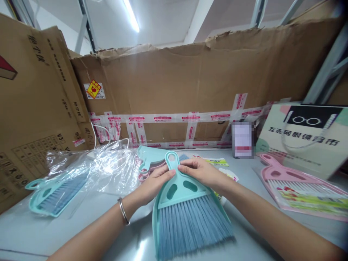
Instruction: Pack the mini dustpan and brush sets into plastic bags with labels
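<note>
In the middle of the head view a teal hand brush [190, 217] with blue-grey bristles lies nested in a matching teal dustpan [156, 224], bristles toward me. My left hand [154, 181] grips the set at the left of the handle, thumb on top and fingers underneath. From the other side my right hand [199, 170] pinches the handle, its thumb near the base of the handle loop. Just behind my hands another teal dustpan [152, 156] lies with pink pieces under it, partly hidden.
On the left, clear plastic bags [108, 170] lie beside a bagged teal brush set [59, 195]. A pink brush set [293, 177] in packaging is at right, before a paper bag [307, 137]. A phone [243, 139] leans against the cardboard wall [168, 83] at the back.
</note>
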The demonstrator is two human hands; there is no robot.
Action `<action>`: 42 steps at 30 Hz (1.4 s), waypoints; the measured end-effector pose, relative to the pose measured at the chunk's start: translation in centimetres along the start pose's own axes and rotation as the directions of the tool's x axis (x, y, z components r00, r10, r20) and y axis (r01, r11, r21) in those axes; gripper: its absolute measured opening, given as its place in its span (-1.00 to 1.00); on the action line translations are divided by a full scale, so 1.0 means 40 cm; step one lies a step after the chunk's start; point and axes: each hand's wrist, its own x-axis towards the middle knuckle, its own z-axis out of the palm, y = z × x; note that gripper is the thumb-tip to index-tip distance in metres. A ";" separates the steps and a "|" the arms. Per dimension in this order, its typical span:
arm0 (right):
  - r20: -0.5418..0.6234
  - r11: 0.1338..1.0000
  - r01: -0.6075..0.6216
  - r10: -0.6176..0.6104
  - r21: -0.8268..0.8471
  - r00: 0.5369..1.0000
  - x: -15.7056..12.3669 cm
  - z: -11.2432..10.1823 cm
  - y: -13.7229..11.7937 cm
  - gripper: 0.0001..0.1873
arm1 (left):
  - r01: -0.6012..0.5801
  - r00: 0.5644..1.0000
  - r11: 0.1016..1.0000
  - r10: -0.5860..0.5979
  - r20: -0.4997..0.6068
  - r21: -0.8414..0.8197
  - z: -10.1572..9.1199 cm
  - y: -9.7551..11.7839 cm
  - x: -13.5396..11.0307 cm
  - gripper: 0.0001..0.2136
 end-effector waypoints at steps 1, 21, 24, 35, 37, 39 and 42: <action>0.051 0.997 -0.037 0.034 0.068 0.998 0.004 0.001 0.008 -0.56 | -0.003 1.000 1.000 0.004 -0.020 0.024 0.001 -0.001 0.002 -0.65; -0.050 0.979 -0.119 0.129 0.163 0.990 -0.002 0.029 -0.003 -0.62 | 0.037 0.989 0.999 -0.034 -0.144 0.016 -0.006 -0.006 0.009 -0.70; -0.064 0.983 -0.107 0.117 0.147 0.991 -0.002 0.028 0.001 -0.63 | 0.029 0.989 0.999 -0.024 -0.146 0.036 -0.006 -0.003 0.006 -0.69; -0.288 1.000 -0.006 0.002 -0.013 0.958 0.015 -0.135 0.026 -0.54 | 0.058 0.998 0.998 -0.058 -0.026 -0.013 -0.037 0.010 0.000 -0.61; -0.330 0.971 -0.088 0.010 -0.221 0.944 0.001 -0.226 0.056 -0.57 | 0.094 0.995 0.992 -0.097 -0.038 -0.078 -0.046 0.011 0.003 -0.62; -0.274 0.859 -0.223 0.101 -0.462 0.956 -0.017 -0.304 0.099 -0.62 | 0.110 0.992 0.985 -0.117 -0.039 -0.135 -0.053 0.012 0.005 -0.62; -0.308 0.657 -0.399 0.256 -0.640 0.916 -0.038 -0.363 0.168 -0.60 | 0.102 0.991 0.980 -0.115 -0.066 -0.172 -0.057 0.009 0.007 -0.59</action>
